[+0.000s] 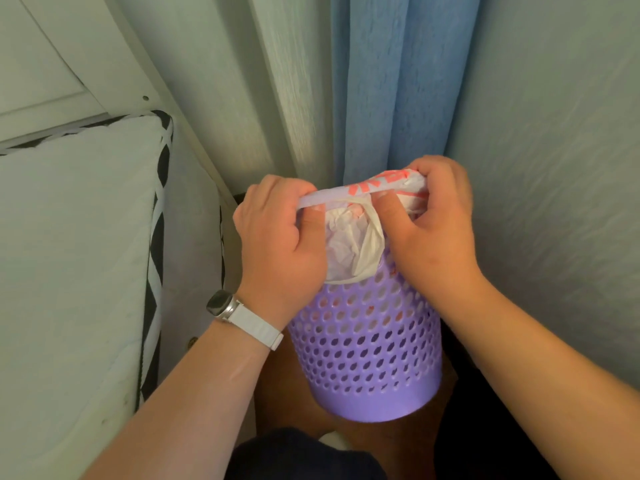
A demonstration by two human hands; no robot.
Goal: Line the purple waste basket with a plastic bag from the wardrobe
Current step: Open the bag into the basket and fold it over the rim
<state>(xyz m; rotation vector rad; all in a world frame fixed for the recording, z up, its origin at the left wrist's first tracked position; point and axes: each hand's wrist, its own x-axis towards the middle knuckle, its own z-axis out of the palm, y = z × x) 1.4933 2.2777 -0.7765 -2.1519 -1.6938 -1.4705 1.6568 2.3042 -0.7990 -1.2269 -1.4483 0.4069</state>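
Dark-clothed lap at 6 o'clock, purple waste basket just above it, centre frame, perforated wall facing camera. Left hand, white watch on wrist, fingers closed tight on white plastic bag edge at basket rim. Right hand likewise clenched on bag edge, 1 o'clock. Bag bunched inside basket mouth. Blue curtain at 12, mattress at 9.

The purple waste basket stands upright on a brown floor, of which little shows. A white mattress lies just to its left.
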